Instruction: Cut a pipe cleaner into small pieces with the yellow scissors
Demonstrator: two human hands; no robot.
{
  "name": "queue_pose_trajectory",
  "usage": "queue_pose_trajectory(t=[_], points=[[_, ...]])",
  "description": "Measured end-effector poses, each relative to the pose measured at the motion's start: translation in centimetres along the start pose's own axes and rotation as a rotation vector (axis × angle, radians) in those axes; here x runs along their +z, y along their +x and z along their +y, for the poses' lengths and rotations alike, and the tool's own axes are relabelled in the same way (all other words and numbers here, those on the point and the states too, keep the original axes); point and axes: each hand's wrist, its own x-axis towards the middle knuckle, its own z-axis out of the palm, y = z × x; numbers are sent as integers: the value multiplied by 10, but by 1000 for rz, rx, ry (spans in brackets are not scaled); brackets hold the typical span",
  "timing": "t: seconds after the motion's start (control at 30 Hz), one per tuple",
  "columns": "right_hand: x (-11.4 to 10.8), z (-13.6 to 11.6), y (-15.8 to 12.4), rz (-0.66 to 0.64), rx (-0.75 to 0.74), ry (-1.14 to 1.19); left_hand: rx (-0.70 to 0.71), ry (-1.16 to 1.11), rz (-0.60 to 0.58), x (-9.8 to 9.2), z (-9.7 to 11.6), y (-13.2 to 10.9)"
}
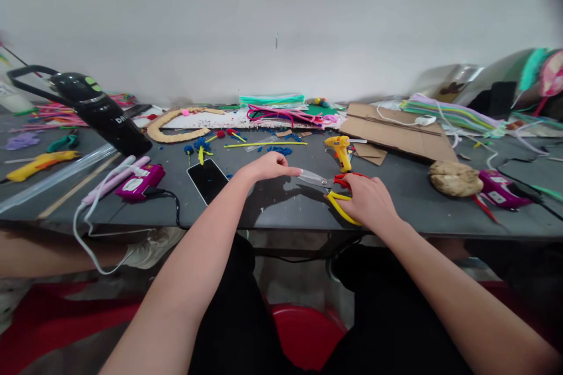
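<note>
In my right hand (pixel 369 199) is a pair of scissors (pixel 317 179) with one red and one yellow handle. The blades point left and the handles are spread apart. My left hand (pixel 272 166) is at the blade tip, fingers curled and thumb stretched toward the metal. Whatever it pinches, if anything, is too small to make out. Just behind the scissors lies a yellow glue gun (pixel 340 151). Blue fuzzy scraps (pixel 280 150) and a yellow pipe cleaner (pixel 266 144) are beyond my left hand. A phone (pixel 208 180) lies beside my left forearm.
A black tumbler (pixel 103 111) stands at left, near a purple device (pixel 139 183) with cables. Cardboard (pixel 391 129) and pipe cleaner bundles (pixel 453 114) are at back right. A brown lump (pixel 455 178) sits by another purple device (pixel 504 189). A white partition (pixel 272 35) rises behind.
</note>
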Motion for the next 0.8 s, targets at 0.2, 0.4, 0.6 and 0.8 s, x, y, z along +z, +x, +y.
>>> queue_pose_trajectory(t=[0.2,0.4,0.6,0.8], points=[[1,6,-1,-25,29,-1,-5,11,190,-4,-13,6],[2,13,-1,-60,75,13,-30,192,517,-1,-39,23],[-2,9,-4,-112,60,31,-35,395,453,10,-33,25],[-1,11,-4,-125,67,31,-69,487,406,19,-27,25]])
